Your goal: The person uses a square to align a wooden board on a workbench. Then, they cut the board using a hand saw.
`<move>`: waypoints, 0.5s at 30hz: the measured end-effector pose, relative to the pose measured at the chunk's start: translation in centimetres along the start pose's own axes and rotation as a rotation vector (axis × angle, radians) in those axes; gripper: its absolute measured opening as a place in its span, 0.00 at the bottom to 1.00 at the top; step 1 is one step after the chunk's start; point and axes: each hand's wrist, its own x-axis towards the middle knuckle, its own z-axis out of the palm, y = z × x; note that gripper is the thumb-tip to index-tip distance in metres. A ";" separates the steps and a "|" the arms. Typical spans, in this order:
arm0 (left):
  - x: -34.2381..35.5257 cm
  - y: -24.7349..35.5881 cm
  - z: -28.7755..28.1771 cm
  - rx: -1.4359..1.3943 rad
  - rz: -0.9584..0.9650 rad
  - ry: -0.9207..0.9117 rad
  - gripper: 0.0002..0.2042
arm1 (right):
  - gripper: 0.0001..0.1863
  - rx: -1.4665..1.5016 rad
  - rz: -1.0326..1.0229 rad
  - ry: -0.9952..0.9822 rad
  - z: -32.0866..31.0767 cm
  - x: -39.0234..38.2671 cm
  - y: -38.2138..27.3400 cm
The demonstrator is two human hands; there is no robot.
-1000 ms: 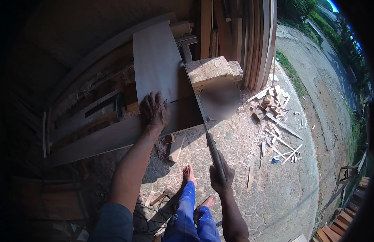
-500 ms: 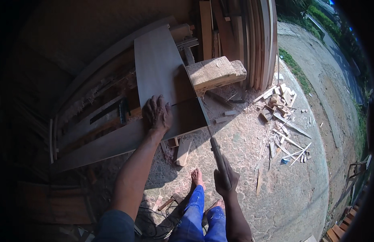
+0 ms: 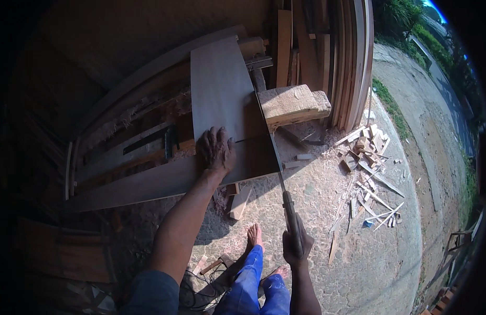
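Note:
My left hand [image 3: 217,150] lies on a pale wooden panel [image 3: 216,79], fingers somewhat spread and pressing its surface. A short dark line crosses the panel beside the fingertips. My right hand [image 3: 298,244] is wrapped round the long straight handle of a handsaw [image 3: 290,212]. The saw's thin blade [image 3: 281,179] runs up from the handle along the panel's right edge; its far part is hard to tell from that edge. From beneath my left hand a long board [image 3: 132,186] stretches away to the left.
A thick wooden block [image 3: 290,103] juts out right of the panel. Upright planks [image 3: 350,68] lean behind it. Offcuts [image 3: 376,149] and shavings litter the concrete floor [image 3: 369,252] at right. A hammer [image 3: 211,266] and a dark cable [image 3: 195,294] lie near my feet. A dark square [image 3: 168,142] rests among the left boards.
My right hand has drawn the saw slightly back toward me, so a little more blade shows below the panel's corner. My left hand stays on the panel. The whole view has shifted slightly.

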 end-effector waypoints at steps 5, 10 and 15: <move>-0.6 -1.0 -0.9 0.046 -0.024 -0.064 0.22 | 0.35 0.102 0.277 -0.207 -1.7 2.8 -4.4; -0.9 -0.5 -0.5 0.033 -0.067 -0.058 0.22 | 0.40 -0.330 0.244 -0.356 -11.1 -9.3 -9.0; 0.3 -0.2 -0.6 -0.026 -0.039 -0.028 0.23 | 0.34 0.161 0.293 -0.167 -1.6 6.3 -6.1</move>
